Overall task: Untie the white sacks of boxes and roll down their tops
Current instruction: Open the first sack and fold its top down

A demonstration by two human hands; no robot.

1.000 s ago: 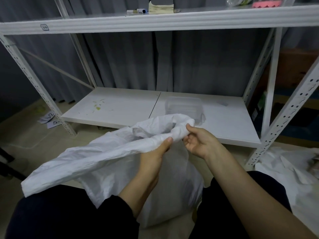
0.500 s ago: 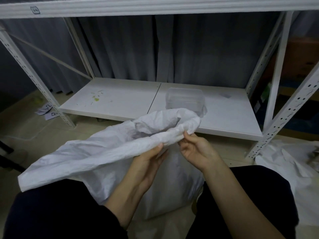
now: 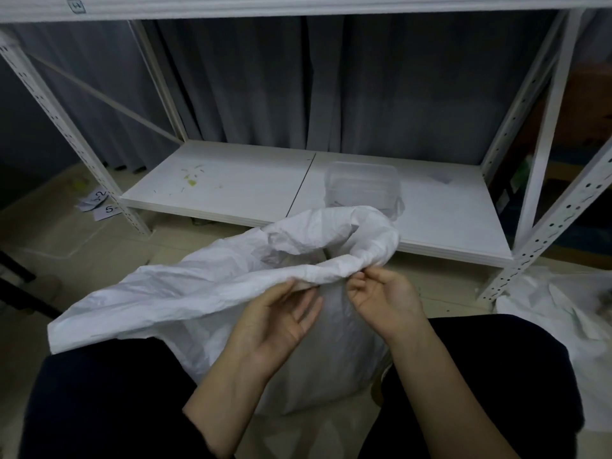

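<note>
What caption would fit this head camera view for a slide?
Seated person's left hand and right hand work the twisted top of a white sack before a white shelf rack.

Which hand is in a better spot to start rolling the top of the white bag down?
Probably the right hand: its fingertips pinch the white sack's twisted rim, just where it loops over. The left hand lies open, palm up, under the rim, only touching it, so it would need to grip first.
</note>
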